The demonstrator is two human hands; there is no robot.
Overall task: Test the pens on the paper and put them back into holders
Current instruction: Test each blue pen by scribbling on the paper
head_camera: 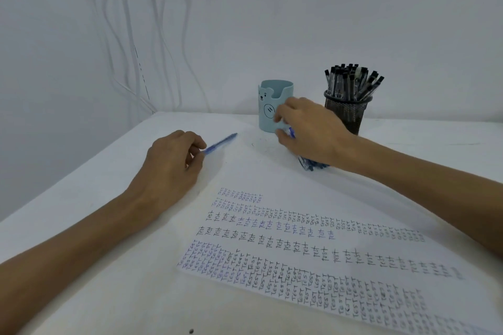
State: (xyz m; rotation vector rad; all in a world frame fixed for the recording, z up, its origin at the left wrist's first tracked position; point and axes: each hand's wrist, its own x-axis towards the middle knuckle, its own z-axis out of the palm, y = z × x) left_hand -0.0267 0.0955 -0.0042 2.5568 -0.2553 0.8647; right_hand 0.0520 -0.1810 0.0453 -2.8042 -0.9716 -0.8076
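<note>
Currently, the person is working between testing and returning. With the sheet of paper [326, 253] taken as the dial's centre, the left hand [171, 163] is lying at ten o'clock. It is pinching a blue pen [221, 141] by its near end between the thumb and curled fingers. The barrel is pointing toward one o'clock, off the sheet and writing nothing.

The right hand [313, 130] is reaching to twelve o'clock, covering a pile of loose blue pens [313, 165] on the table [81, 198]. Its fingers are bending inward rather than spreading. A short length of blue barrel is showing between thumb and forefinger, so it is gripping at least one pen. How many it is gathering cannot be told.

The pale blue bear holder [275, 100] is standing just behind that hand, close against the fingertips, with no pens showing above its rim. At one o'clock the black mesh holder [348, 114] is standing full of black pens [351, 81]. The paper is already carrying many rows of TEST in blue and black.

By this evidence the blue pens are being processed. The next move is calling for a trial stroke with the left-hand pen, or for lifting it over the bear holder's rim and dropping it in.
</note>
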